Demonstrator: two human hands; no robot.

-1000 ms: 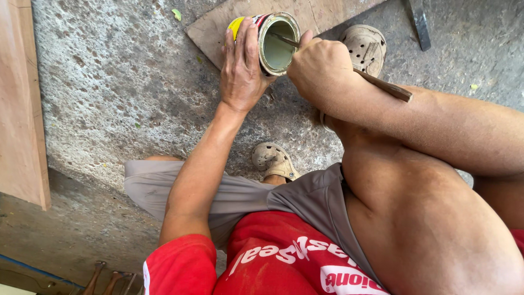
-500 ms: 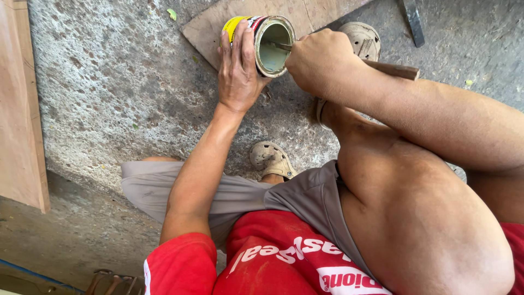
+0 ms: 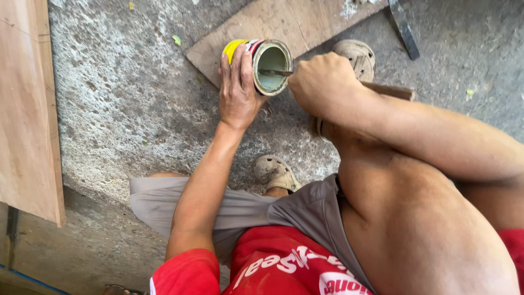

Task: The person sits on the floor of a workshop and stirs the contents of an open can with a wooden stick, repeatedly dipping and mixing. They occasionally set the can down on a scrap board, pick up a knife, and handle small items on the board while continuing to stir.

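Left hand reaches forward on a straight arm, palm down, fingers together and curled over the side of a small round metal tin with a yellow and multicoloured label, thumb on the near side, so the hand is closed around the tin and steadies it. Tin lies tipped on its side, open mouth facing the right hand, pale greenish-grey inside; whether that is liquid or just coated wall cannot be told. Tin sits on a flat brown wooden board lying on the rough grey concrete floor, directly under and ahead of the left hand. Right hand is fisted tight, knuckles up, just right of the tin mouth, wrapped around a thin dark metal tool whose tip pokes into the tin opening; a brown wooden handle end sticks out behind the fist on the far side of the wrist. Right forearm crosses over the bent bare knee. Beyond the right hand, a tan perforated clog on the foot, touching the board edge; a second tan clog below the left wrist, near the forearm. Large light plywood sheet well to the left of the left arm. Dark metal bar far right of the board, apart from both hands. Person wears grey shorts and a red shirt.
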